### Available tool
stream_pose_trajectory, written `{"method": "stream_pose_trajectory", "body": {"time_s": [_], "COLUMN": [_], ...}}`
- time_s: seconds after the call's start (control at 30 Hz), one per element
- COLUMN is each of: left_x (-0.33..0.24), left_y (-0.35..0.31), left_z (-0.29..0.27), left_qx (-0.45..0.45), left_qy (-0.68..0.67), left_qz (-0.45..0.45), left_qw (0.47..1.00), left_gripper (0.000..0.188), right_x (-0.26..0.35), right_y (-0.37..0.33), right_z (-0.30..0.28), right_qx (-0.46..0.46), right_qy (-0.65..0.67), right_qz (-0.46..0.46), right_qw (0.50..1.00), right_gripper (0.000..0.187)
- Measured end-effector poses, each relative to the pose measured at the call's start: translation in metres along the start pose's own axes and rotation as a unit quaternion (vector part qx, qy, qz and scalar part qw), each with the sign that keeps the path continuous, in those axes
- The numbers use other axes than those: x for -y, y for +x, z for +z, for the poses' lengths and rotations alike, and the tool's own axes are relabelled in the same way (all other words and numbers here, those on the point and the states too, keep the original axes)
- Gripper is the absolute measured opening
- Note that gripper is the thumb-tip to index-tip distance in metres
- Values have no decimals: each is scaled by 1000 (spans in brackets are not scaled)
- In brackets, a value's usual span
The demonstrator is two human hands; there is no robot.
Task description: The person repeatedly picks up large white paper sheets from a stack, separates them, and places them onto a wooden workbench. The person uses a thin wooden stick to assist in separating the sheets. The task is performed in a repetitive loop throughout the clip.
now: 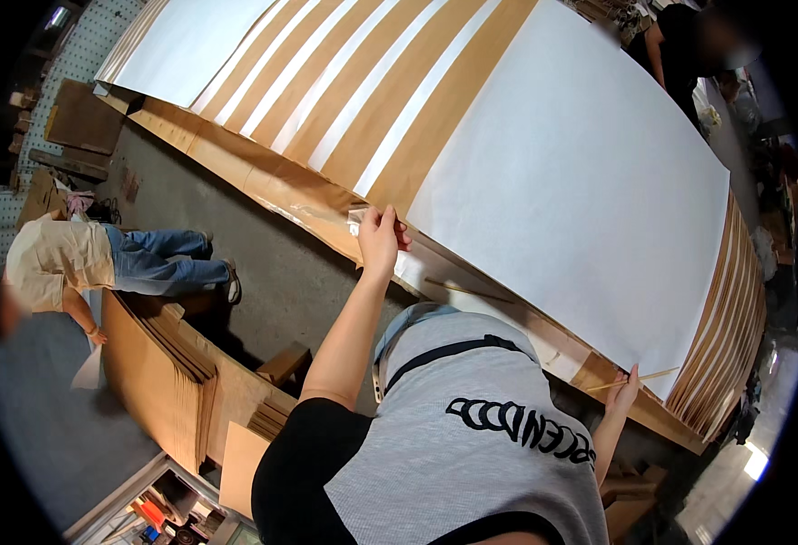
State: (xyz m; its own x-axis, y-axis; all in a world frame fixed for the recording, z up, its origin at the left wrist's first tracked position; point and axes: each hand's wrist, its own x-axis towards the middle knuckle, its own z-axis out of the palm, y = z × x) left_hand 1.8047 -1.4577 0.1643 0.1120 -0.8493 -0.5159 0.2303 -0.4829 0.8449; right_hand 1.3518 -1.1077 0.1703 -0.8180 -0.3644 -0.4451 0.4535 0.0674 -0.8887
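Note:
A large white sheet (pixel 581 200) lies across the table in front of me. Left of it, brown sheets (pixel 453 109) show as long bands alternating with white ones, overlapping like a fan. My left hand (pixel 382 242) is closed at the near edge, its fingers pinched by the left corner of the white sheet; the exact grip is partly hidden by the fingers. At the sheet's near right corner, my right hand (pixel 624 391) grips a thin wooden stick (pixel 658 374), which sticks out on both sides of the fingers.
More layered brown and white edges (pixel 726 327) fan out at the right. The wooden table edge (pixel 208 145) runs along my front. At left, a person (pixel 63 259) in a light shirt and jeans bends over beside stacked brown boards (pixel 158 381). Another person (pixel 676 54) in black stands at far right.

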Motion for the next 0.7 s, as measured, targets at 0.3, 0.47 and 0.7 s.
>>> {"method": "stream_pose_trajectory", "body": {"time_s": [0.3,0.47,0.7], "left_x": [4,2,1], "left_y": [7,7,6], "left_z": [2,3,0], "left_qx": [-33,-25,-7], "left_qy": [6,-20,-22], "left_qz": [3,-26,-40], "left_qw": [999,999,999], "left_gripper": [21,22,24], "right_x": [0,-3,1], "right_y": [4,9,1], "right_z": [-1,-11,5], "right_qx": [-17,-17,-35], "right_qy": [-22,-37,-40], "right_qz": [-2,-8,-6], "right_qw": [1000,999,999], "right_gripper": [31,34,32]}}
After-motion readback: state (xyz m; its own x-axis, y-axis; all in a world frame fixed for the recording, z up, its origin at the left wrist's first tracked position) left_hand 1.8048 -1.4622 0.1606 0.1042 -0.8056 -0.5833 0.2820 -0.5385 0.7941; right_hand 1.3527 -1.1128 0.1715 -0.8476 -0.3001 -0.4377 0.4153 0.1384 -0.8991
